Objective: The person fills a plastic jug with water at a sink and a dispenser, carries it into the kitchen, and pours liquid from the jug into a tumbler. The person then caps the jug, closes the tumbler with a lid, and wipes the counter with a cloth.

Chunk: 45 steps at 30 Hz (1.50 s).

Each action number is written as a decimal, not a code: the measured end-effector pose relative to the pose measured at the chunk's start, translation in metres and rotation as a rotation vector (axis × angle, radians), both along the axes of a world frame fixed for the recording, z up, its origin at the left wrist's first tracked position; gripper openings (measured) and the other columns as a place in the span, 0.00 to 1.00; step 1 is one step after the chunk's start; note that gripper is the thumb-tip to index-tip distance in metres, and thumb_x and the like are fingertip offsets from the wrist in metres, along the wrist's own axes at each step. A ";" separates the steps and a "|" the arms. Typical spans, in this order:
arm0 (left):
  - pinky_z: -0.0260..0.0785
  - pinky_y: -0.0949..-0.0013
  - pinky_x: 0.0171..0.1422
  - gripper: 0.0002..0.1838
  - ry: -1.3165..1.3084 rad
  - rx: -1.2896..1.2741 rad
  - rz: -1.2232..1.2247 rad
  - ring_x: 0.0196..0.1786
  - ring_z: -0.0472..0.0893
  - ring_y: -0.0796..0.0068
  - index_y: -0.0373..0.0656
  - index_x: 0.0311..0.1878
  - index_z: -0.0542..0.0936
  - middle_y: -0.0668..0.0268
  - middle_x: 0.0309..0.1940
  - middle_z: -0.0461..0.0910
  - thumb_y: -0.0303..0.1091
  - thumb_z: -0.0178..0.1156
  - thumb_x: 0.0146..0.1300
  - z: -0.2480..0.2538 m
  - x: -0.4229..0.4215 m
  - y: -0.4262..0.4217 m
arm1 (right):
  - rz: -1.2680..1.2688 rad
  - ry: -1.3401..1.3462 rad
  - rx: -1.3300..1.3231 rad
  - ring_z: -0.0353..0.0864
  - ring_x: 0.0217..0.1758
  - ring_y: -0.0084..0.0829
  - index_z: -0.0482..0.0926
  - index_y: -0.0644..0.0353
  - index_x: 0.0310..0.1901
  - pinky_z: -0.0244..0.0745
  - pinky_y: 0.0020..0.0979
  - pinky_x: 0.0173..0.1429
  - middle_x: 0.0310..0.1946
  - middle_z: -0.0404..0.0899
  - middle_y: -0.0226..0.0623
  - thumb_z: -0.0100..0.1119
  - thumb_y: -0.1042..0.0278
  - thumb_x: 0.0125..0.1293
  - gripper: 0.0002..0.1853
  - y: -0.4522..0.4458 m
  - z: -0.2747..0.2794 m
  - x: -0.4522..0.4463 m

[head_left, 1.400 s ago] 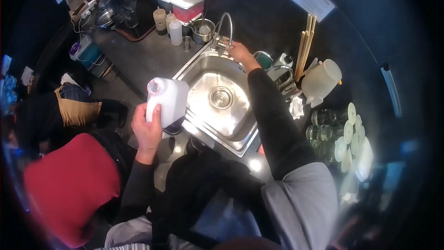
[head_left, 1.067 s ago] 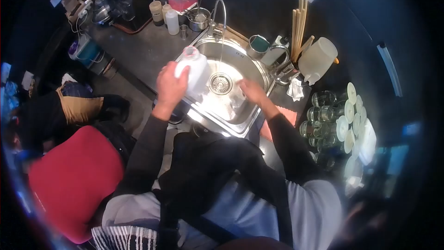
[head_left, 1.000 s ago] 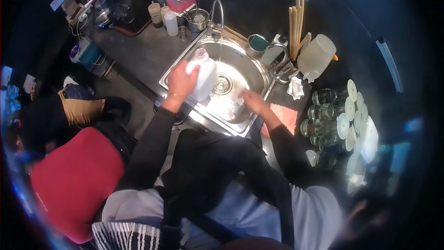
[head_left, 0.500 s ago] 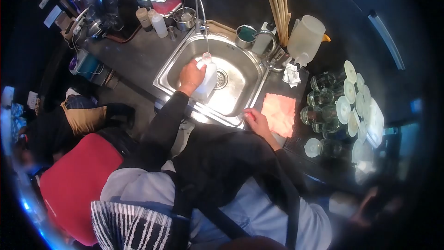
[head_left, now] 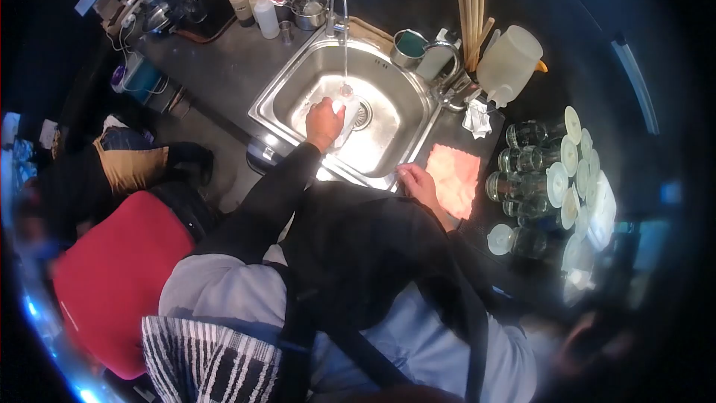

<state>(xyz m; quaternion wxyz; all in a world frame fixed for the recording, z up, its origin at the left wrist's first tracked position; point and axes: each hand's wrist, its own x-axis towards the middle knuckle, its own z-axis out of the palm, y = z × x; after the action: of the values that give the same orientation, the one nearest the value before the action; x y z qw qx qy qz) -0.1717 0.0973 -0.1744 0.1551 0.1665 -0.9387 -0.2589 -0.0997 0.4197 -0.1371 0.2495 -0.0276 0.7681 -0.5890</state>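
Inside the steel sink [head_left: 399,130], my left hand [head_left: 325,124] grips a white plastic jug [head_left: 346,121]. The jug's open mouth is under the thin stream of water from the curved tap [head_left: 332,1]. My fingers and the back of my hand cover part of the jug, close to the drain. My right hand [head_left: 422,185] rests at the sink's near right corner with its fingers curled together; what they hold, if anything, is hidden. An orange cloth [head_left: 455,179] lies just right of that hand.
Squeeze bottles [head_left: 265,18], a small pot [head_left: 309,11] and lidded tubs stand behind the sink at left. Right of it are a metal pitcher, wooden sticks [head_left: 470,19], a cloudy jug [head_left: 510,66] and several glass jars [head_left: 522,160]. A person in red [head_left: 123,276] is at left.
The jug went from beside the sink down into it, under the stream. My right hand left the tap, passed over the sink and came to its near corner. Water now runs.
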 end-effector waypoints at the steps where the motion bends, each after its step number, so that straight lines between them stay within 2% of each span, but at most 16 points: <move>1: 0.79 0.47 0.53 0.19 -0.001 0.004 0.007 0.47 0.85 0.43 0.38 0.42 0.81 0.48 0.38 0.86 0.47 0.71 0.66 -0.006 0.001 0.000 | -0.006 0.015 -0.016 0.71 0.29 0.14 0.86 0.60 0.54 0.66 0.22 0.35 0.31 0.82 0.23 0.63 0.61 0.79 0.13 -0.001 -0.003 0.000; 2: 0.79 0.47 0.53 0.19 -0.012 -0.003 0.010 0.47 0.85 0.43 0.38 0.42 0.81 0.48 0.38 0.87 0.47 0.71 0.66 -0.012 0.001 -0.001 | -0.013 0.034 -0.034 0.69 0.28 0.13 0.86 0.60 0.54 0.64 0.21 0.33 0.31 0.82 0.22 0.63 0.61 0.79 0.13 -0.002 -0.005 -0.003; 11: 0.78 0.47 0.57 0.19 -0.095 -0.004 0.038 0.51 0.85 0.45 0.38 0.45 0.81 0.51 0.41 0.88 0.48 0.67 0.70 -0.013 -0.005 0.000 | 0.016 -0.037 -0.054 0.67 0.25 0.13 0.86 0.59 0.54 0.61 0.21 0.30 0.28 0.78 0.20 0.62 0.62 0.79 0.12 0.000 -0.003 -0.006; 17: 0.78 0.48 0.57 0.19 -0.034 -0.025 0.058 0.51 0.85 0.46 0.40 0.43 0.82 0.52 0.40 0.88 0.48 0.69 0.68 -0.024 -0.009 -0.003 | 0.039 -0.032 -0.042 0.68 0.24 0.13 0.86 0.59 0.54 0.63 0.21 0.29 0.29 0.79 0.21 0.62 0.62 0.80 0.12 -0.002 0.001 -0.008; 24: 0.78 0.48 0.58 0.19 -0.054 -0.004 0.068 0.51 0.85 0.45 0.40 0.42 0.83 0.52 0.40 0.88 0.48 0.70 0.67 -0.014 -0.006 -0.001 | 0.030 -0.054 -0.070 0.69 0.24 0.13 0.87 0.59 0.53 0.65 0.21 0.30 0.30 0.80 0.21 0.62 0.61 0.80 0.12 0.000 -0.002 -0.009; 26: 0.77 0.46 0.59 0.20 0.012 -0.007 0.038 0.49 0.85 0.40 0.38 0.41 0.82 0.47 0.40 0.87 0.49 0.70 0.67 -0.019 -0.007 -0.003 | 0.041 -0.041 -0.066 0.69 0.25 0.14 0.87 0.59 0.54 0.65 0.21 0.30 0.30 0.80 0.21 0.62 0.61 0.80 0.12 0.001 -0.003 -0.008; 29: 0.78 0.48 0.58 0.19 0.004 -0.043 0.026 0.50 0.85 0.45 0.39 0.42 0.83 0.52 0.41 0.88 0.48 0.69 0.67 -0.017 -0.006 -0.003 | 0.044 -0.043 -0.058 0.70 0.25 0.14 0.87 0.59 0.54 0.65 0.22 0.30 0.30 0.80 0.21 0.62 0.61 0.79 0.12 0.002 -0.009 -0.010; 45: 0.77 0.49 0.59 0.19 -0.037 -0.030 0.014 0.51 0.84 0.45 0.38 0.42 0.83 0.51 0.41 0.88 0.48 0.69 0.68 -0.014 -0.007 -0.004 | 0.045 -0.029 -0.051 0.70 0.24 0.14 0.87 0.58 0.54 0.66 0.21 0.30 0.30 0.81 0.22 0.63 0.61 0.80 0.12 0.002 -0.009 -0.011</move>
<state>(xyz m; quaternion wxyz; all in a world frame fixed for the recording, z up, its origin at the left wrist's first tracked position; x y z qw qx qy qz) -0.1787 0.0937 -0.1880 0.1420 0.1756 -0.9439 -0.2407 -0.1106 0.4220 -0.1462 0.2730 -0.0425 0.7483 -0.6031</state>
